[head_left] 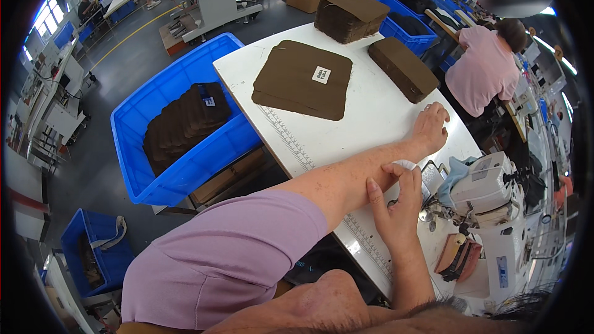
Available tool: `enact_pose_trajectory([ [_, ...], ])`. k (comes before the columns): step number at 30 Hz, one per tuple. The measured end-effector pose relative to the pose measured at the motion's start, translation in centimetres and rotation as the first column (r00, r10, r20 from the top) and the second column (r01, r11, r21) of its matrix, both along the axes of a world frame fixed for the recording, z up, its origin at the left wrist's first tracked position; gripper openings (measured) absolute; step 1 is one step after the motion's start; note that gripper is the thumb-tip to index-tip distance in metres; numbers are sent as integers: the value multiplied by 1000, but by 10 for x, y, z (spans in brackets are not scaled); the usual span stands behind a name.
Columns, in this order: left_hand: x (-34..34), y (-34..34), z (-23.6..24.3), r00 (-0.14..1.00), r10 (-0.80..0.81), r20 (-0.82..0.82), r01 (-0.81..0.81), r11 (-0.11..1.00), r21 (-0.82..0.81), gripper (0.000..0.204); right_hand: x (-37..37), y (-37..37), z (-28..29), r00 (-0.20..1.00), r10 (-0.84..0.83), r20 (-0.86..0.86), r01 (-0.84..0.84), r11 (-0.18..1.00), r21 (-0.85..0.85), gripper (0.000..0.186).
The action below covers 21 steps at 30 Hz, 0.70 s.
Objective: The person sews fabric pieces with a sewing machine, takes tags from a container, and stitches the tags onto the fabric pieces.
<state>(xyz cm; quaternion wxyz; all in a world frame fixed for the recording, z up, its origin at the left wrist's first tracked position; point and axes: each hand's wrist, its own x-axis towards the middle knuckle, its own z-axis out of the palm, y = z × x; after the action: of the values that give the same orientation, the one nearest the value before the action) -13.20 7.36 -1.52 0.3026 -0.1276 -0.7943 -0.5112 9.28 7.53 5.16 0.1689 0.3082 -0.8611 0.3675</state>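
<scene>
My left arm reaches across the white table [377, 117], its sleeve light purple. At the far end my left hand [431, 128] lies on the tabletop with loosely bent fingers apart and nothing in them. My right hand [399, 204] is at the left forearm, thumb and bent fingers touching its skin. Something small and white [406, 164] shows beside those fingers; I cannot make out what it is. Beyond the arm lies a flat pile of dark brown fabric panels [297, 80] with a white label [321, 75] on top. A narrow brown stack [403, 69] sits nearest the left hand.
A taller brown fabric stack [351, 18] stands at the table's far edge. Left of the table, a blue crate [179, 179] holds brown pieces. A white sewing machine [486, 188] stands at right, a light blue cloth [455, 179] against it. A person in pink [482, 68] sits beyond.
</scene>
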Motion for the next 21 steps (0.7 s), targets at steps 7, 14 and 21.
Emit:
enact_pose_trajectory([
  [7, -2, -2, -2, 1000, 4, 20, -5, 1000, 25, 23, 20, -11, 12, 992, 127, -21, -125, 989, 82, 40],
  [14, -1, -2, -2, 993, 13, 118, -20, 998, 65, 22, 19, -8, 3, 999, 35, -13, -35, 998, 45, 41],
  [21, -3, 0, 1, 990, 15, 142, -29, 995, 100, 20, 12, -4, -1, 996, 88, 17, -89, 993, 80, 54],
])
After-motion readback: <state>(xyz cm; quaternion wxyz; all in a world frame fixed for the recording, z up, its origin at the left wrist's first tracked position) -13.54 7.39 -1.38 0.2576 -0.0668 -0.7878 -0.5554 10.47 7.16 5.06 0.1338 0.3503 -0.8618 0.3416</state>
